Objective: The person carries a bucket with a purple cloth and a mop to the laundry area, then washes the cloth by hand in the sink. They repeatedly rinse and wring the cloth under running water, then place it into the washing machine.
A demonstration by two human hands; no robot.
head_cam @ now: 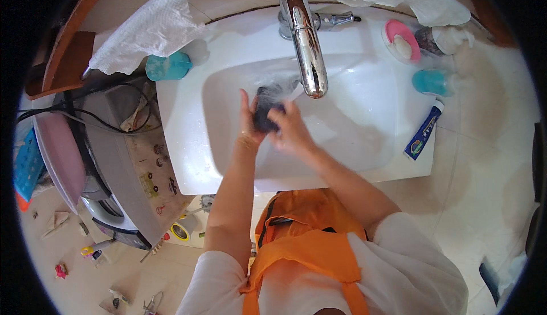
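Over the left half of a white washbasin [359, 144], a dark item [266, 116], possibly a shoe or a cloth, is wet and blurred. My left hand [249, 120] holds it from the left side, thumb raised. My right hand [288, 127] presses against it from the right, fingers bent; whether it also holds something small and dark is unclear. Whitish water or spray blurs the item's upper end. The chrome faucet [314, 67] arches over the basin just right of the item.
Around the rim are a teal cup [169, 66], a pink soap dish [406, 37], a teal container [429, 82] and a toothpaste tube [424, 131]. White towels [145, 37] hang behind. At left, a washing machine [124, 178] carries cables and a pink basin [60, 152].
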